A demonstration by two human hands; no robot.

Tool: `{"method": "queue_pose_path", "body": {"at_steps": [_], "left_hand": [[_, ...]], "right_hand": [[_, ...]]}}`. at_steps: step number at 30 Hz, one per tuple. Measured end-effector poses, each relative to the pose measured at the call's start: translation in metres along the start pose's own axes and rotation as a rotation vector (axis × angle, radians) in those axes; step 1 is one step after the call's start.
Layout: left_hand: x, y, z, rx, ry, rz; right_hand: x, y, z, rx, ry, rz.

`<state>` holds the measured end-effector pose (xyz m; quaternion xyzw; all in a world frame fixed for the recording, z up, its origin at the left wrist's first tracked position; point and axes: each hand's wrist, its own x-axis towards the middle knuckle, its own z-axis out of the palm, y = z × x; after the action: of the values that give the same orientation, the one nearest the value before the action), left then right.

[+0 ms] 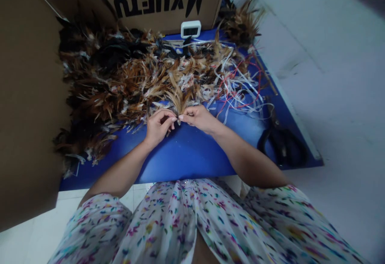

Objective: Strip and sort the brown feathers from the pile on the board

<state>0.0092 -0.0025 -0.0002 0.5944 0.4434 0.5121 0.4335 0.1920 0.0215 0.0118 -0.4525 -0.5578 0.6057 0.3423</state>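
At the near edge of the feather pile [126,75], the right hand [201,118] pinches a tan feather bunch [178,95] by its base while the left hand [158,127], narrowly pinched alongside, hold unclear, seemingly works that base, next calling for a steady grip.

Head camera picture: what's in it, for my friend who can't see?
A person's left hand and right hand pinch a tan feather bunch by its base over a blue table; piled feathers lie behind, scissors at right.
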Motion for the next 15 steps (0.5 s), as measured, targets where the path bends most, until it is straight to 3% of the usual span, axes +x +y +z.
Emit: {"method": "queue_pose_path", "body": {"at_steps": [8,15], "left_hand": [[-0.003,0.006,0.008,-0.179,-0.035,-0.044],[0.000,-0.006,0.005,-0.124,-0.085,0.032]], "right_hand": [[-0.003,0.000,0.002,0.178,-0.154,0.114],[-0.005,-0.005,0.000,0.145,-0.194,0.169]]}}
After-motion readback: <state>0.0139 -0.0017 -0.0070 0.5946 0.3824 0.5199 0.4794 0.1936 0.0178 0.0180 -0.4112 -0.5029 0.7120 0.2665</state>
